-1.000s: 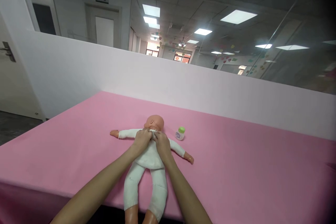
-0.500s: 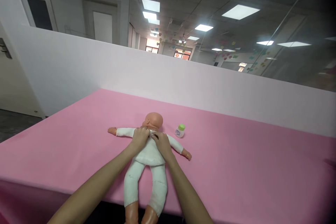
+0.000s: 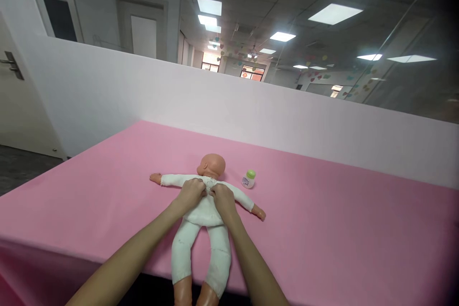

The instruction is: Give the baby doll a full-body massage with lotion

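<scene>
A baby doll (image 3: pixel 205 214) in a white cloth body lies lengthwise on the pink-covered table, its bald head turned to the left and its arms spread. Its legs reach past the near table edge. My left hand (image 3: pixel 192 194) is closed on the upper part of the doll's torso, fingers curled into the white cloth. Close beside it, my right hand (image 3: pixel 223 198) is closed the same way, with the thumbs and fingertips of both near the torso's middle line. The fingertips are partly hidden. A small white jar with a green lid (image 3: pixel 248 180) stands right of the doll's head.
The pink tablecloth (image 3: pixel 330 220) covers the whole table and hangs over its near edge. Behind it runs a low white wall (image 3: pixel 251 110) with glass above. At the left is a door with a metal handle (image 3: pixel 13 64).
Both hands have shifted slightly down the doll's torso, away from the neck, and more white cloth shows below the head. The jar has stayed in place.
</scene>
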Available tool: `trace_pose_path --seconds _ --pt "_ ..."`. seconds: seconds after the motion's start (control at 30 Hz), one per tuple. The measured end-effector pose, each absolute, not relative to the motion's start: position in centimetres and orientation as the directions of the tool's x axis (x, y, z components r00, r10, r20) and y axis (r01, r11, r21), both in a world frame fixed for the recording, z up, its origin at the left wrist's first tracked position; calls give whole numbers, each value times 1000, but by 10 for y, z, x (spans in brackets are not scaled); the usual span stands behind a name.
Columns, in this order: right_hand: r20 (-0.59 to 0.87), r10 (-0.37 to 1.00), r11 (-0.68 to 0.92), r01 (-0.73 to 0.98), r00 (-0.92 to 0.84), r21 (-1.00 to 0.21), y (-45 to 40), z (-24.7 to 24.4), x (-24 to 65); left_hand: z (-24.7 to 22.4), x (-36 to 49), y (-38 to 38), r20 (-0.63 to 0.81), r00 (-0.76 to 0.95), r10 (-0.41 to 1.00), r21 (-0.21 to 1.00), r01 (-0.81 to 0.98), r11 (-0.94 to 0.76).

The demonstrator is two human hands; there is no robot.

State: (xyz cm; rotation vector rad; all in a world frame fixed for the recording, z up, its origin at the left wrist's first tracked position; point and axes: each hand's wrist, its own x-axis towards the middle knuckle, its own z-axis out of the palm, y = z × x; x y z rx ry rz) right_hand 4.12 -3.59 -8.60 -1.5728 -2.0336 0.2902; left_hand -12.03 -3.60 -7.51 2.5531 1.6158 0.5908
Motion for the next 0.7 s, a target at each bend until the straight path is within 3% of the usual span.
trace_pose_path --seconds 0.2,0.37,0.47,0.6,0.7 --pt "286 946 267 864 -151 -427 -41 -81 42 -72 -111 -34 250 374 893 186 887 -423" --pt "298 932 356 672 -206 -650 -45 -69 55 -65 -113 -29 251 327 911 184 908 -376" --pt "321 940 328 550 -112 -768 -32 -64 57 -64 -104 -21 269 236 934 193 937 -293" --pt "350 928 240 508 131 -827 -2 -69 56 -72 -93 -14 332 136 933 216 952 -216" --pt "289 954 205 526 83 -826 18 -77 58 -82 -92 -12 461 123 879 216 945 -245"
